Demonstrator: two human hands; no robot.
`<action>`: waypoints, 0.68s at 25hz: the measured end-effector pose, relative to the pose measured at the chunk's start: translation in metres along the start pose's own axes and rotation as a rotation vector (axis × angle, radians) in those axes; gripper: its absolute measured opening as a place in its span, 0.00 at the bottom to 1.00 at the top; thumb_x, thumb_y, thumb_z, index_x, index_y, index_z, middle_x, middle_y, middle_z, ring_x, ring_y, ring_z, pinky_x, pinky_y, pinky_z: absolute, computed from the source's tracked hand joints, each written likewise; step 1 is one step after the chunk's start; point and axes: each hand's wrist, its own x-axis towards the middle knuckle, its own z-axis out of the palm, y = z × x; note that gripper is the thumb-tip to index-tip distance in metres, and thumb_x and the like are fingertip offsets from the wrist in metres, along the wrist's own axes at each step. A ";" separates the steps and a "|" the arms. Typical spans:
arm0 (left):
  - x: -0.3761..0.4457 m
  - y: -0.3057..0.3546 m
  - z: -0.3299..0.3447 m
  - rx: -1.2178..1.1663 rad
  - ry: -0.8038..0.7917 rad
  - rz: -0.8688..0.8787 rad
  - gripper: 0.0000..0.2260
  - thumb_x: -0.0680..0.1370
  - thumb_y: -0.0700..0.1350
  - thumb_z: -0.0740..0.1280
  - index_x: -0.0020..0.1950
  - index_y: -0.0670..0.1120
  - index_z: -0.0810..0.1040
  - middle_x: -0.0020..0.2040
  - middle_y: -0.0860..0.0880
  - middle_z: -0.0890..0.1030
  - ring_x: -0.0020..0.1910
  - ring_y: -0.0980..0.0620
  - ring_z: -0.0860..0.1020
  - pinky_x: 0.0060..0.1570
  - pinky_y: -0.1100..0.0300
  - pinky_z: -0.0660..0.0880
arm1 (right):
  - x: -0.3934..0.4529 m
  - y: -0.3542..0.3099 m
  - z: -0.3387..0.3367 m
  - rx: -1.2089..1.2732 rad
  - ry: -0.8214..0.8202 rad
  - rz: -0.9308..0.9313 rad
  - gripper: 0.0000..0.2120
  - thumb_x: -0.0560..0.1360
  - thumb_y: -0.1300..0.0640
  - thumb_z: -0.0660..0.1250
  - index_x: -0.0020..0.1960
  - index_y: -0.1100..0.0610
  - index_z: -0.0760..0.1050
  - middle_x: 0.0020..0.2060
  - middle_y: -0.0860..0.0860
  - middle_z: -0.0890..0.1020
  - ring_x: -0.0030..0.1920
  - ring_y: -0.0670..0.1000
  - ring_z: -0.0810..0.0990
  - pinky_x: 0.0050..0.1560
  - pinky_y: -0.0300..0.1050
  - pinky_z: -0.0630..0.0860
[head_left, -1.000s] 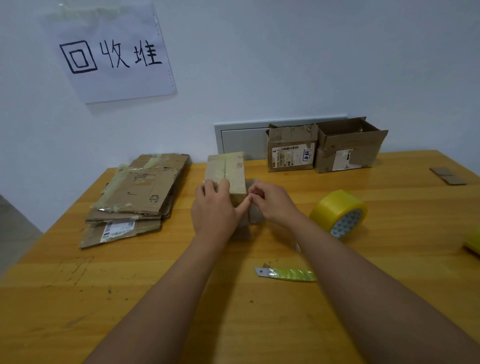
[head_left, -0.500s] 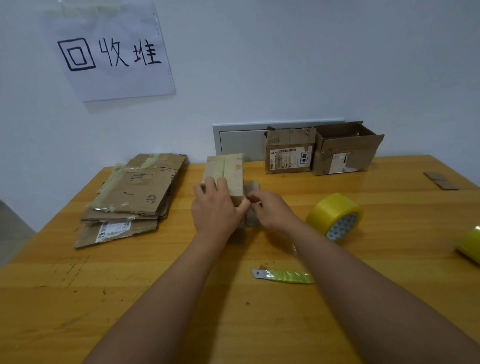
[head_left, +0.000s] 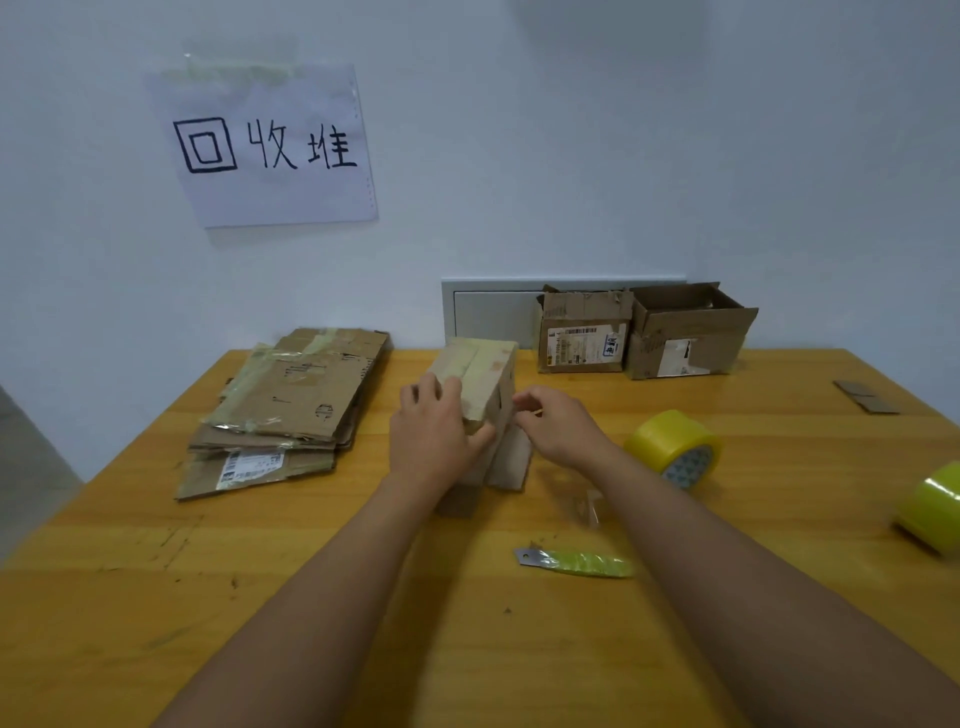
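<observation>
Cardboard box (head_left: 488, 374), taped: left hand (head_left: 434, 441) gripping its near end, right hand (head_left: 558, 426) pinching its right edge; uneven pulling risking tipping; bare blade (head_left: 574, 563) lying close by forearm

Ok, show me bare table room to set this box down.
Bare wood: the near-left corner of the table, below the flattened cardboard and left of the knife; also between the tape roll and the two boxes. Crowded around the held box.

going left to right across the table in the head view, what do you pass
stack of flattened cardboard → left hand → small box → right hand → yellow tape roll → cardboard scraps → second tape roll
</observation>
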 end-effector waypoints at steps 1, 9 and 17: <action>-0.001 -0.012 -0.003 -0.014 -0.020 0.034 0.22 0.75 0.65 0.62 0.60 0.50 0.69 0.64 0.48 0.71 0.65 0.45 0.66 0.65 0.43 0.69 | 0.001 0.000 -0.004 -0.014 0.024 0.009 0.15 0.81 0.57 0.61 0.66 0.56 0.74 0.62 0.51 0.79 0.62 0.52 0.75 0.56 0.43 0.72; -0.028 -0.069 -0.022 -0.112 -0.101 0.063 0.23 0.80 0.58 0.62 0.74 0.54 0.67 0.68 0.47 0.60 0.67 0.47 0.64 0.63 0.52 0.70 | 0.021 -0.001 -0.010 0.137 0.139 0.142 0.18 0.83 0.46 0.55 0.51 0.58 0.77 0.47 0.55 0.79 0.53 0.58 0.77 0.52 0.53 0.76; -0.026 -0.044 -0.006 -0.746 0.209 -0.454 0.18 0.83 0.52 0.61 0.70 0.45 0.74 0.62 0.48 0.77 0.60 0.50 0.74 0.58 0.50 0.74 | -0.011 0.009 0.007 -0.207 0.324 -0.017 0.20 0.83 0.50 0.55 0.37 0.57 0.73 0.32 0.51 0.75 0.37 0.53 0.73 0.32 0.47 0.61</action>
